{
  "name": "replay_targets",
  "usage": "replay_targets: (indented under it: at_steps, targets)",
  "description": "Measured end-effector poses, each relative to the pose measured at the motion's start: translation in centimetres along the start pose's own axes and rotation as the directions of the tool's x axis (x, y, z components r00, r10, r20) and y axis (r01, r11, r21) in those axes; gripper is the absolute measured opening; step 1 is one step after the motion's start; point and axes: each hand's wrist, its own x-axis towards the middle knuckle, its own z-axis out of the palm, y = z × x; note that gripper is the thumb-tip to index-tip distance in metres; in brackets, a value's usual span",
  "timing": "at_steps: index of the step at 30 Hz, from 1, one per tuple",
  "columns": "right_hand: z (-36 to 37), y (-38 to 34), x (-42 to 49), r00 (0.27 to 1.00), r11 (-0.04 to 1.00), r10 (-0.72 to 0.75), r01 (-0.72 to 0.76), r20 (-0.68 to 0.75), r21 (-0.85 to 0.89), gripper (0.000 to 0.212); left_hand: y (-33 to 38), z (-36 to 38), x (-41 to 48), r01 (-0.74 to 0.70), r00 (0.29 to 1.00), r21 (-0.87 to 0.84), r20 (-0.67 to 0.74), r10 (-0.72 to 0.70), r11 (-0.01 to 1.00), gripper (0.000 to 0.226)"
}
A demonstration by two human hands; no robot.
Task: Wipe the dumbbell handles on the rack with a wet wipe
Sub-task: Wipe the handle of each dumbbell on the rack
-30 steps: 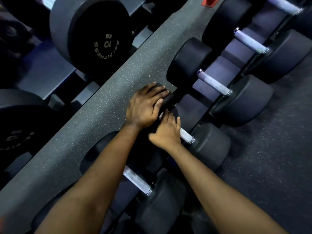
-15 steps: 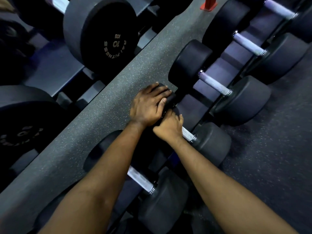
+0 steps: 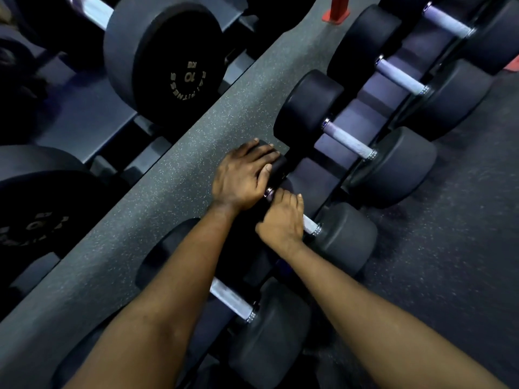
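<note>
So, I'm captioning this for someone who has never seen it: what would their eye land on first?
The two hands at centre: the left hand rests on a dumbbell's black end, while the right hand grips its handle; no wipe shows. Next come the big black weight marked 10 at upper left, and the row of pale-handled dumbbells running to the upper right.

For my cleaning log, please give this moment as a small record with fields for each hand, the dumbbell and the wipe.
Left hand: rests on the dumbbell's far head
Right hand: grips the handle of that dumbbell
Wet wipe: not visible; may be hidden under the right hand
Neighbouring handles: no hand on them
</note>
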Motion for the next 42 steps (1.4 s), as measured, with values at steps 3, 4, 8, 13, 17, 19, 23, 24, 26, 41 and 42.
replay_targets:
  at_steps: [3,4,8,13,17,19,23,24,26,41,42]
  targets:
    - [0.0,2.0,-1.7,1.000,0.997,0.004,-0.005,-0.008,-0.082,0.083,0.0,0.1,-0.1,-0.006,1.000,0.005,-0.021,0.006,1.000,0.038]
    - [0.1,2.4,-2.5,1.000,0.994,0.028,-0.026,0.010,-0.106,0.088,-0.1,0.2,-0.1,-0.008,1.000,0.011,-0.026,0.008,1.000,0.037]
    - [-0.5,1.0,-2.5,0.989,0.994,0.088,-0.079,0.120,-0.078,0.103,-0.1,0.1,-0.1,-0.014,0.999,0.010,-0.036,0.015,1.000,0.036]
    - [-0.3,-0.3,-1.8,0.989,0.978,-0.072,0.096,0.131,-0.184,0.109,0.0,0.1,-0.1,-0.013,0.999,0.000,-0.048,0.013,1.000,0.037]
    - [-1.5,1.6,-4.3,0.974,0.836,0.034,0.095,0.224,-0.541,0.088,-0.2,0.5,-0.2,-0.006,0.998,-0.024,-0.058,0.005,1.000,0.037]
    - [-1.9,2.3,-4.6,0.959,0.757,0.051,0.144,0.278,-0.637,0.079,-0.1,0.4,-0.2,-0.001,0.999,-0.024,-0.052,0.000,1.000,0.036]
    - [-3.5,2.5,-2.9,0.935,0.826,0.109,0.104,0.337,-0.554,0.075,0.0,0.3,-0.2,0.005,0.998,-0.020,-0.059,-0.006,1.000,0.036]
    - [-3.7,2.9,-2.0,0.930,0.876,0.122,0.062,0.345,-0.478,0.070,0.0,0.3,-0.2,0.006,0.998,-0.019,-0.059,-0.007,1.000,0.036]
    - [-4.0,3.6,0.0,0.911,0.939,0.146,-0.004,0.386,-0.345,0.058,0.0,0.4,-0.3,0.011,0.998,-0.031,-0.063,-0.013,0.999,0.037]
    - [-2.4,2.5,1.5,0.974,0.961,0.184,-0.207,0.134,0.183,0.030,0.7,0.4,0.2,0.108,0.990,-0.119,-0.074,-0.117,0.987,0.036]
    - [-2.5,2.2,1.4,0.983,0.952,0.161,-0.178,0.087,0.250,0.024,1.1,0.3,0.4,0.141,0.985,-0.140,-0.076,-0.153,0.980,0.037]
